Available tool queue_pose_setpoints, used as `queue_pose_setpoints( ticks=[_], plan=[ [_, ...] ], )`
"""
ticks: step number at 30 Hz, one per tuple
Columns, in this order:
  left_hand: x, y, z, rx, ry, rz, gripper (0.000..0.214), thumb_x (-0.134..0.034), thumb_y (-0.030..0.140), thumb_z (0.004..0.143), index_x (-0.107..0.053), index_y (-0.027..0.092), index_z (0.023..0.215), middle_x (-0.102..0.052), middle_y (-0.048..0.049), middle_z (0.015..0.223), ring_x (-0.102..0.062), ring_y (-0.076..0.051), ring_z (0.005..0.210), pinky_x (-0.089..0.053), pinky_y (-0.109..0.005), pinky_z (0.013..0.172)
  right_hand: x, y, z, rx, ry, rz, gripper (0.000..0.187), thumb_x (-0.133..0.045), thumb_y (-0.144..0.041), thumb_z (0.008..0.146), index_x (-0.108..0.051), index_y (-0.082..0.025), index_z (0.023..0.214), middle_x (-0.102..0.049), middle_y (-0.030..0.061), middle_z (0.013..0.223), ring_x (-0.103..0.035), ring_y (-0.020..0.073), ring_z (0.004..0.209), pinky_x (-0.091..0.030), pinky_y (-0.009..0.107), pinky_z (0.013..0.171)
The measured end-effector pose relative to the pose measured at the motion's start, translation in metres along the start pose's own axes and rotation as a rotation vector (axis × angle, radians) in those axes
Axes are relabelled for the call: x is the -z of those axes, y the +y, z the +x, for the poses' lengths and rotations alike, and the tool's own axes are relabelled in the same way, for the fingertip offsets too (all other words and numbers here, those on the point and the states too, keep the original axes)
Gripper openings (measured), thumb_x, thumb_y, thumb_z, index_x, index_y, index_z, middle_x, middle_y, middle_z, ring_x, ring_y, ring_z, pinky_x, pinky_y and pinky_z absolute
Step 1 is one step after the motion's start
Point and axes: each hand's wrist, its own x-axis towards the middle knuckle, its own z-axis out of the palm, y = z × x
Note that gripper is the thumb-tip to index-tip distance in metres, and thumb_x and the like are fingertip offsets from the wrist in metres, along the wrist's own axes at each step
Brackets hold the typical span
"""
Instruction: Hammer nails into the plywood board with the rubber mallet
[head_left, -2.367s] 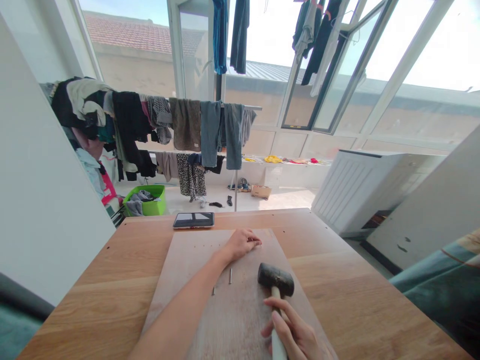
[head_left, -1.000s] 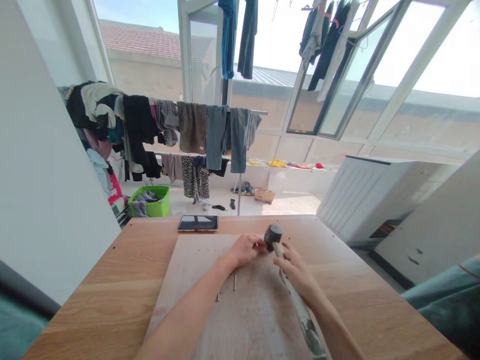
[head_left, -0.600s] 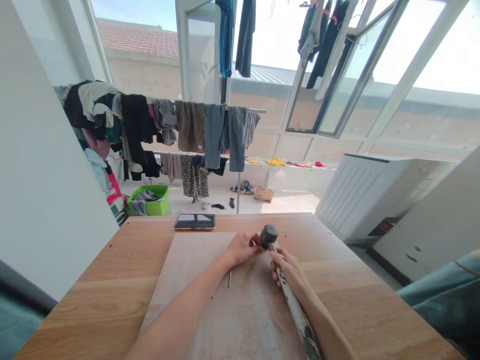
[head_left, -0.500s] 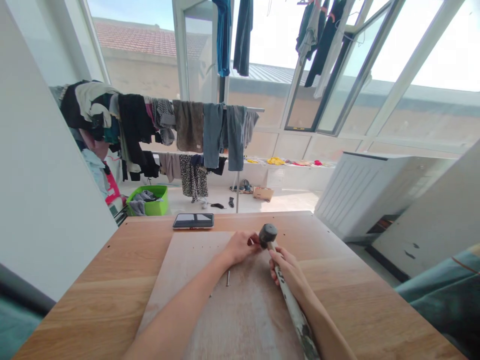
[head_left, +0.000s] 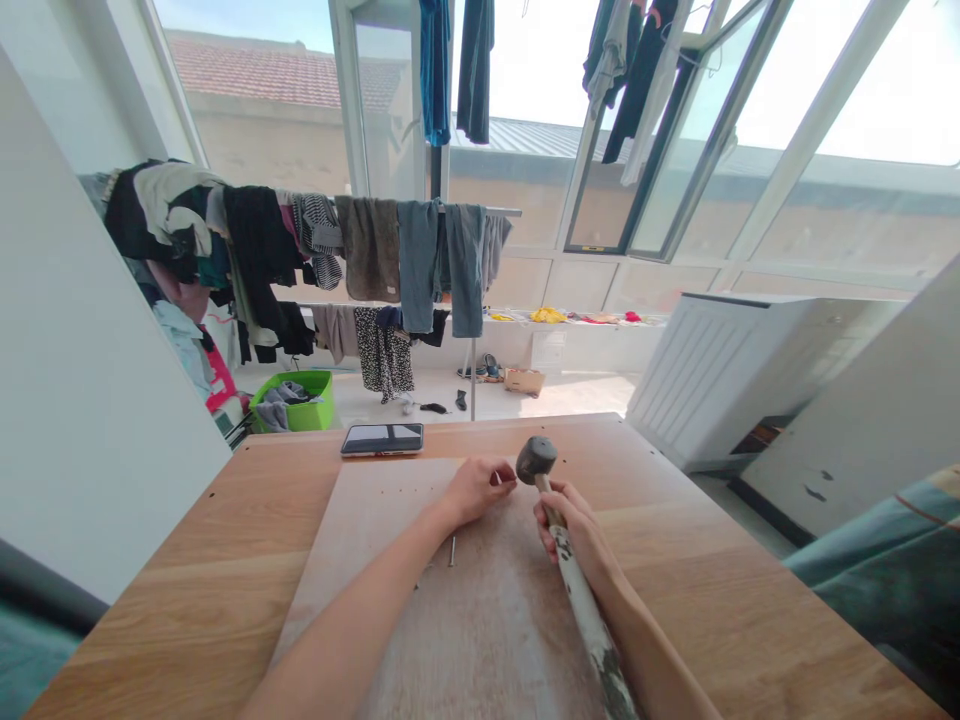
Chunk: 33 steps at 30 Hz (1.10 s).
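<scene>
My left hand (head_left: 474,487) rests on a thin plywood board (head_left: 375,510), its fingertips pinched together near the board's far edge on something too small to name. My right hand (head_left: 574,533) grips the pale wooden handle of a black-headed mallet (head_left: 535,458), close up to the head. The mallet head hovers just right of my left fingertips. A loose nail (head_left: 452,551) lies on the board beside my left forearm.
The board lies on a wooden table (head_left: 210,560). A phone (head_left: 382,438) lies at the table's far edge. White panels stand left and right. Beyond are a laundry rack (head_left: 390,250), a green basket (head_left: 296,400) and a white slatted unit (head_left: 712,370).
The mallet went from lying near me to up beside my left fingertips, with my right hand choked up on its handle. In the last half second the head rose slightly.
</scene>
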Motion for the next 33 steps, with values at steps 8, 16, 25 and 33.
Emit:
queue_pose_setpoints(
  ticks=[8,16,25,33],
  plan=[
    [-0.0007,-0.0029,0.0000,-0.017,0.010,0.009,0.012,-0.065,0.022,0.080,-0.075,0.017,0.083,-0.071,-0.0014,0.076,-0.059,-0.013,0.067,-0.046,-0.022,0.065,-0.0017,-0.0047,-0.0035,0.010,-0.066,0.083,0.042,-0.065,-0.045,0.074,-0.042,-0.025,0.102,-0.053,-0.0136,0.051,-0.043,0.0081,0.030,-0.033,0.016,0.026],
    [0.0001,-0.0011,-0.0004,-0.012,0.015,-0.003,0.013,-0.065,0.024,0.081,-0.076,0.017,0.083,-0.071,-0.0011,0.075,-0.060,-0.013,0.067,-0.045,-0.022,0.065,-0.0032,-0.0076,-0.0069,0.025,-0.099,0.118,0.041,-0.064,-0.043,0.076,-0.041,-0.026,0.105,-0.052,-0.0141,0.048,-0.043,0.0084,0.030,-0.035,0.017,0.026],
    [0.0008,0.0011,-0.0012,-0.017,0.031,-0.014,0.013,-0.064,0.023,0.080,-0.076,0.017,0.083,-0.071,-0.0013,0.075,-0.060,-0.014,0.068,-0.045,-0.023,0.066,-0.0033,-0.0029,-0.0042,-0.003,-0.080,0.068,0.041,-0.064,-0.042,0.077,-0.039,-0.025,0.105,-0.054,-0.0137,0.048,-0.044,0.0080,0.030,-0.035,0.016,0.027],
    [-0.0015,-0.0020,-0.0007,-0.040,0.041,-0.047,0.012,-0.064,0.020,0.079,-0.076,0.016,0.082,-0.069,0.0000,0.072,-0.057,-0.013,0.066,-0.043,-0.022,0.064,-0.0043,-0.0022,-0.0066,0.031,-0.084,0.020,0.045,-0.067,-0.044,0.074,-0.041,-0.024,0.106,-0.054,-0.0134,0.048,-0.043,0.0079,0.029,-0.034,0.016,0.027]
  ],
)
